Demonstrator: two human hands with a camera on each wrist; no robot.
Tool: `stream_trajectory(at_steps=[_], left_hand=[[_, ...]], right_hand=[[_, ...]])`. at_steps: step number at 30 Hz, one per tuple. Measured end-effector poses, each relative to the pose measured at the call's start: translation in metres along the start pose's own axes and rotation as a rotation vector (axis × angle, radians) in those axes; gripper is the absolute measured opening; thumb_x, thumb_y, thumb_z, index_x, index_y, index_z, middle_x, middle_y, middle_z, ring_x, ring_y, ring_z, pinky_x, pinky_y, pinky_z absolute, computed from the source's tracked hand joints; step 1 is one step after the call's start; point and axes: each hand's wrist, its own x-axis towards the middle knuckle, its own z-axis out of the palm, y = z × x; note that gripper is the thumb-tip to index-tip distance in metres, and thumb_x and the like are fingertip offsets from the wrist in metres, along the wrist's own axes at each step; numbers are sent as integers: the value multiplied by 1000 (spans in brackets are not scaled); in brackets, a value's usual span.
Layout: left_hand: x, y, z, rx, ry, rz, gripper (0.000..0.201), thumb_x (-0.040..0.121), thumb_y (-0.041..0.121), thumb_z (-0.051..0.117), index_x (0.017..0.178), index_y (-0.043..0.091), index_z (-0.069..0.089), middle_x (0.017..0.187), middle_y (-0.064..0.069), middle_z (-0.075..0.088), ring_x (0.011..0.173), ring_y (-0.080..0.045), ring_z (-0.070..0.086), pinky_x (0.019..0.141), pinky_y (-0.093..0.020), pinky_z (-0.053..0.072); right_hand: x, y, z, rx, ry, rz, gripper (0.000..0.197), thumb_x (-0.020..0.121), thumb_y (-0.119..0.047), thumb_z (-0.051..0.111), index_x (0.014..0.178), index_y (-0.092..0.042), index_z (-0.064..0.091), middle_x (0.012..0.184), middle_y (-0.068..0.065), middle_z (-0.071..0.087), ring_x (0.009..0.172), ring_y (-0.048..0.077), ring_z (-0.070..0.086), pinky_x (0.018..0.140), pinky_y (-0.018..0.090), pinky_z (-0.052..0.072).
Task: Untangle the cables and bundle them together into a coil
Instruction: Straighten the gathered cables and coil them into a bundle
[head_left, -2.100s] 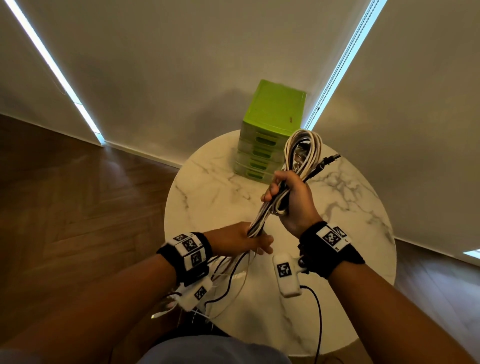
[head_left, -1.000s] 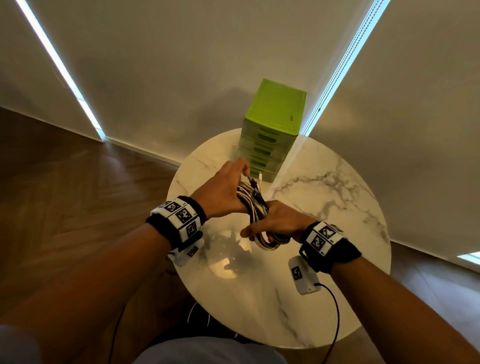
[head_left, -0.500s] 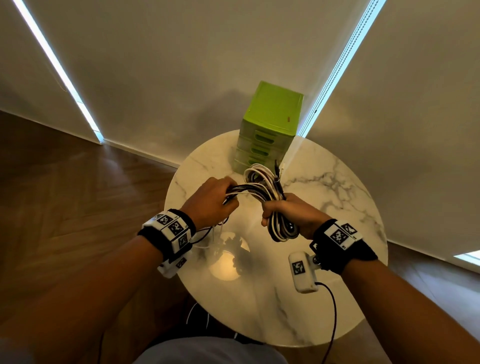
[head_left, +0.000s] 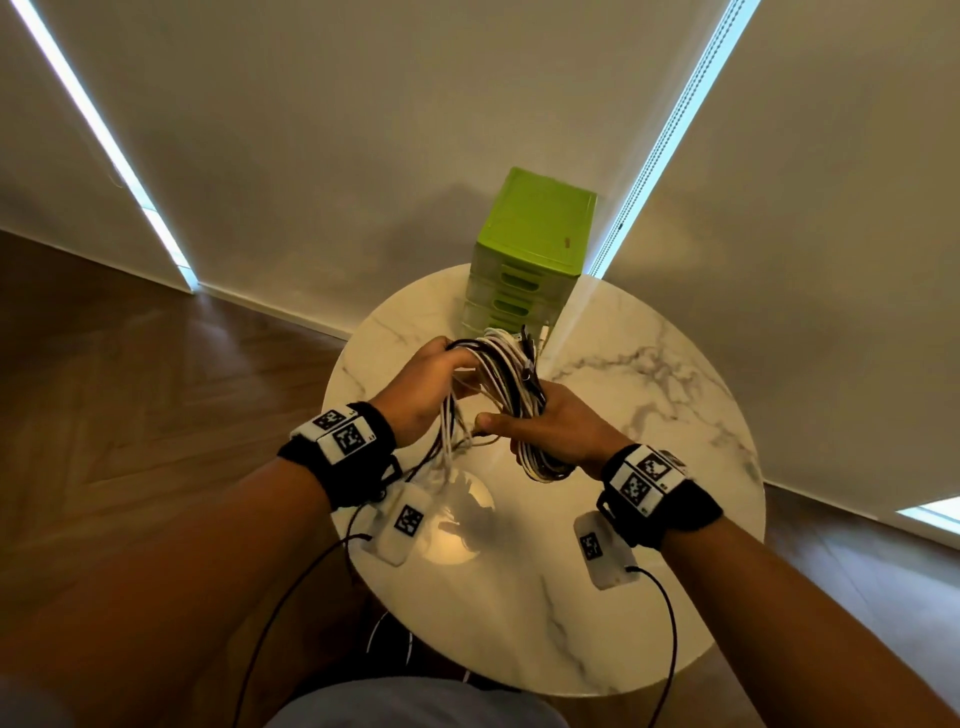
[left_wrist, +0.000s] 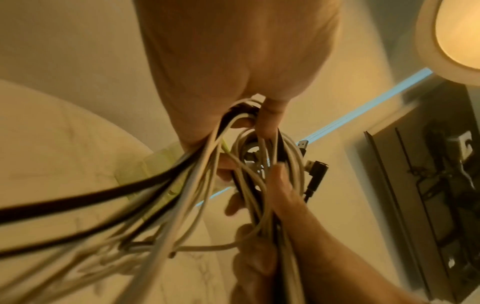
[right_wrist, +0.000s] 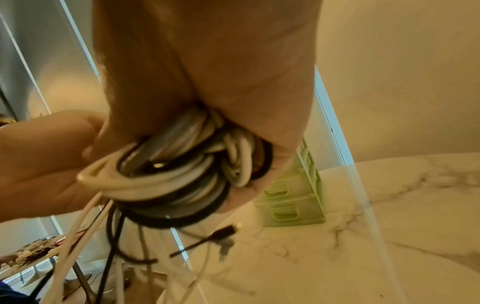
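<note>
A coil of white and black cables (head_left: 511, 382) hangs above the round marble table (head_left: 649, 426). My right hand (head_left: 550, 426) grips the coil's near side, fingers wrapped round the bundled loops (right_wrist: 187, 164). To the left, my left hand (head_left: 431, 379) holds the loose strands (left_wrist: 197, 185) where they meet the coil (left_wrist: 270, 156). Loose tails (head_left: 447, 436) trail down from that hand toward the table's near edge. Black plug ends (left_wrist: 315, 174) stick out at the coil's far side.
A green drawer unit (head_left: 530, 249) stands at the table's far edge, just beyond the coil. Pale walls rise behind the table and wooden floor (head_left: 156, 389) lies around it. A lamp's reflection (head_left: 457, 519) glows on the tabletop below my hands.
My left hand has carried the loose strands up and over the coil's far side, then back to the left. My right hand has kept its grip and tilted the coil.
</note>
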Motion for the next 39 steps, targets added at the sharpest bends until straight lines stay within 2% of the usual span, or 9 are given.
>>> stream_trajectory(at_steps=[3,5,12,20,25,28,32,37,39], left_hand=[[1,3,10,-83,73,-19,18,98,9,50,113,3,57,106,-9,67,75,-17,66,59,-24,50],[0,2,14,-66,98,-15,21,99,14,48,116,3,55,108,-10,63,78,-19,63,65,-29,49],[-6,-5,25,-219,69,-94,54,87,24,55,132,-7,51,129,-36,56,102,-35,61,97,-53,50],[-2,8,31,-150,29,-38,16,103,9,41,115,6,51,105,-9,61,96,-16,59,80,-27,47],[0,20,29,10,4,47,12,100,11,41,90,15,45,88,-4,53,83,-13,52,76,-30,41],[-4,23,29,119,-59,36,6,97,9,40,101,13,38,96,-4,46,90,-13,47,77,-29,39],[-9,16,27,190,-177,53,34,95,19,46,126,16,30,120,-1,46,115,-14,47,104,-35,39],[-18,-20,8,312,-467,-21,91,93,5,66,154,26,1,153,-4,42,136,-15,46,110,-36,43],[-20,-31,6,518,-613,-6,89,89,12,75,154,27,17,150,2,48,136,-5,46,113,-28,39]], right_hand=[[2,0,9,22,32,-96,39,82,-44,80,118,-45,65,113,-26,71,107,-5,65,100,28,50],[6,6,14,4,37,-108,57,76,-57,81,128,-44,62,127,-21,67,119,-1,61,109,36,46],[12,13,14,-111,75,-47,59,64,-54,89,115,-40,64,113,-14,71,106,3,64,100,31,51],[16,14,15,106,72,-78,22,79,-11,82,99,-14,74,93,6,76,91,23,72,93,51,57],[14,0,10,192,0,-81,35,79,-18,84,108,-28,67,100,-3,74,100,18,70,97,45,56],[15,4,5,157,15,-93,45,80,-27,84,120,-31,64,109,-5,72,107,15,67,99,40,55],[16,13,-3,139,141,-53,27,82,-18,80,107,-19,71,97,11,73,94,30,69,93,56,55],[8,12,-13,543,170,-78,25,85,0,74,108,-2,66,89,17,71,85,36,69,80,51,59],[6,9,-14,592,139,-69,26,86,-2,74,110,-1,63,87,16,69,87,37,68,81,53,58]])
